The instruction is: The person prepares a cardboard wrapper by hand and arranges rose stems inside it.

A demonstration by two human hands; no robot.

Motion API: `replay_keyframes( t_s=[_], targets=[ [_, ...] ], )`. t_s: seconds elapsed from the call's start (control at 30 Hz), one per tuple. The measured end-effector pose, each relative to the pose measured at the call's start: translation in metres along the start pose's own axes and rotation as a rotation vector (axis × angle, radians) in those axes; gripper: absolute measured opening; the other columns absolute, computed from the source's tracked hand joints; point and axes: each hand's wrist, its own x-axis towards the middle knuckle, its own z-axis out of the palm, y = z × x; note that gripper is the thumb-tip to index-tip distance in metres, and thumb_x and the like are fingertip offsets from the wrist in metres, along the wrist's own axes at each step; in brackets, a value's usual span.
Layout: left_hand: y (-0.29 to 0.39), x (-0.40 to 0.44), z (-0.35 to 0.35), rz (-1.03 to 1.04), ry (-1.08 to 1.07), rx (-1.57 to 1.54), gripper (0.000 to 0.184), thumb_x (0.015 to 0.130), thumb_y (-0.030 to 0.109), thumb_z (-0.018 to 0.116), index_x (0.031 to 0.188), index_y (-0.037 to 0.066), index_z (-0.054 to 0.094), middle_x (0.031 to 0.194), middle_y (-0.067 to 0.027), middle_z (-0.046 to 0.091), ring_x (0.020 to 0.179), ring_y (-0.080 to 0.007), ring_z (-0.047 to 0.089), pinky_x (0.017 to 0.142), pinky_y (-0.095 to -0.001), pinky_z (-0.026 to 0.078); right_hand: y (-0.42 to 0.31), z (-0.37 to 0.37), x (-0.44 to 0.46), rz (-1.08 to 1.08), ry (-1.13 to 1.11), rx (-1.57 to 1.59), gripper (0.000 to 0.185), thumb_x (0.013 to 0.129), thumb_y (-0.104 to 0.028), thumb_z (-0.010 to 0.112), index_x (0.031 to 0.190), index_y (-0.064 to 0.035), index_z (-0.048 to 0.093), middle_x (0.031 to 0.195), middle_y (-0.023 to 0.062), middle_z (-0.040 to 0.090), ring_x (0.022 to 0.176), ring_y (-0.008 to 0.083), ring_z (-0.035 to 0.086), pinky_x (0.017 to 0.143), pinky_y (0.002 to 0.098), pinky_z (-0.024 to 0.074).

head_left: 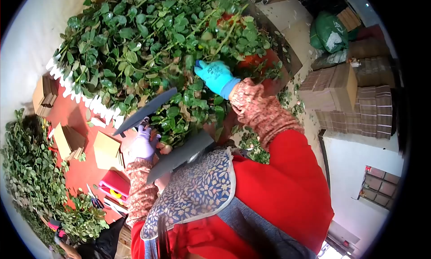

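Observation:
A large heap of leafy green stems point(134, 43) covers the upper part of the red table point(81, 120). My right hand point(216, 77), in a bright blue glove, reaches onto the stems; its fingertips are partly lost among the leaves. In a purple glove, my left hand point(142, 142) is beside a dark flat panel point(146, 111), with its fingers partly hidden. A second dark panel point(182, 155) lies close to my body, and leafy stems with a pale pink bloom point(165, 149) sit between the two panels.
Cardboard pieces point(107, 151) stand on the table at the left, near a pink bundle point(114, 185) and scissors point(95, 199). More foliage point(33, 169) lies at far left. A co-worker's arm point(67, 248) shows at bottom left. Stacked cardboard point(332, 88) and a green sack point(330, 32) are at right.

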Motion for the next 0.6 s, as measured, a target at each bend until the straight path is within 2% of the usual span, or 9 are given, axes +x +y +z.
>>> replay_keyframes(
  t_s=[0.07,0.2,0.23,0.3,0.37,0.43,0.47,0.5,0.6],
  targets=[
    [0.000,0.000,-0.003,-0.054,-0.051,-0.020,0.039,0.077,0.017,0.075,0.111,0.004,0.062,0.138,-0.0153,0.050,0.107,-0.0371,0.060,0.083,-0.0397,0.052,0.002,0.027,0.010,-0.013,-0.027,0.041,0.042,0.086,-0.008,0.048,0.127,-0.0143,0.054,0.143,0.0124,0.050,0.080,0.0315,0.066,0.071,0.0417,0.0529],
    [-0.006,-0.002,0.001,-0.032,-0.046,-0.044,0.038,0.077,0.015,0.074,0.113,0.005,0.062,0.136,-0.0160,0.051,0.109,-0.0369,0.059,0.085,-0.0394,0.051,-0.008,0.051,-0.011,0.074,-0.057,0.149,0.045,0.083,-0.010,0.053,0.128,-0.0120,0.052,0.142,0.0166,0.049,0.081,0.0335,0.068,0.070,0.0461,0.0530],
    [-0.007,-0.003,0.001,-0.034,-0.061,-0.038,0.038,0.077,0.015,0.074,0.112,0.006,0.063,0.135,-0.0164,0.051,0.107,-0.0371,0.060,0.084,-0.0398,0.051,-0.011,0.045,-0.017,0.107,-0.119,0.188,0.050,0.082,-0.012,0.056,0.131,-0.0134,0.051,0.136,0.0177,0.053,0.086,0.0339,0.067,0.072,0.0475,0.0525],
    [-0.007,-0.004,0.001,-0.076,-0.070,-0.061,0.037,0.077,0.015,0.074,0.112,0.006,0.063,0.132,-0.0171,0.053,0.102,-0.0376,0.061,0.081,-0.0404,0.052,-0.020,0.031,-0.032,0.109,-0.101,0.107,0.047,0.080,-0.010,0.055,0.127,-0.0112,0.055,0.133,0.0183,0.056,0.075,0.0300,0.066,0.068,0.0431,0.0526],
    [0.001,-0.004,-0.006,-0.085,-0.068,-0.022,0.036,0.077,0.015,0.074,0.111,0.006,0.064,0.130,-0.0174,0.054,0.099,-0.0377,0.062,0.079,-0.0407,0.052,-0.017,0.039,-0.031,0.117,-0.049,0.094,0.044,0.080,-0.010,0.056,0.124,-0.0117,0.058,0.127,0.0178,0.059,0.076,0.0303,0.066,0.068,0.0433,0.0524],
    [-0.003,-0.004,-0.002,0.011,0.010,-0.025,0.036,0.077,0.015,0.074,0.110,0.005,0.063,0.129,-0.0176,0.054,0.100,-0.0373,0.062,0.079,-0.0406,0.052,-0.010,0.044,-0.022,0.072,-0.006,0.128,0.039,0.080,-0.010,0.056,0.119,-0.0115,0.060,0.117,0.0163,0.062,0.078,0.0311,0.065,0.067,0.0442,0.0520],
    [-0.002,-0.004,-0.004,-0.033,-0.031,0.004,0.036,0.077,0.015,0.074,0.110,0.005,0.063,0.130,-0.0175,0.054,0.100,-0.0373,0.062,0.079,-0.0402,0.052,-0.009,0.024,-0.018,0.053,-0.026,0.151,0.034,0.080,-0.009,0.055,0.114,-0.0117,0.062,0.107,0.0152,0.063,0.079,0.0323,0.065,0.066,0.0456,0.0514],
    [-0.001,-0.003,-0.005,-0.054,-0.055,0.021,0.036,0.077,0.015,0.074,0.110,0.005,0.063,0.131,-0.0174,0.054,0.100,-0.0373,0.062,0.079,-0.0400,0.052,-0.007,0.017,-0.005,0.121,-0.200,0.200,0.032,0.080,-0.009,0.055,0.111,-0.0131,0.063,0.105,0.0149,0.063,0.079,0.0330,0.064,0.065,0.0470,0.0510],
    [-0.002,-0.002,-0.002,-0.053,-0.082,-0.003,0.037,0.077,0.014,0.074,0.110,0.004,0.062,0.137,-0.0171,0.051,0.102,-0.0382,0.061,0.081,-0.0393,0.052,0.001,0.039,0.006,0.044,0.041,0.177,0.031,0.080,-0.011,0.055,0.110,-0.0144,0.062,0.107,0.0136,0.063,0.081,0.0336,0.065,0.065,0.0492,0.0511]
  ],
)
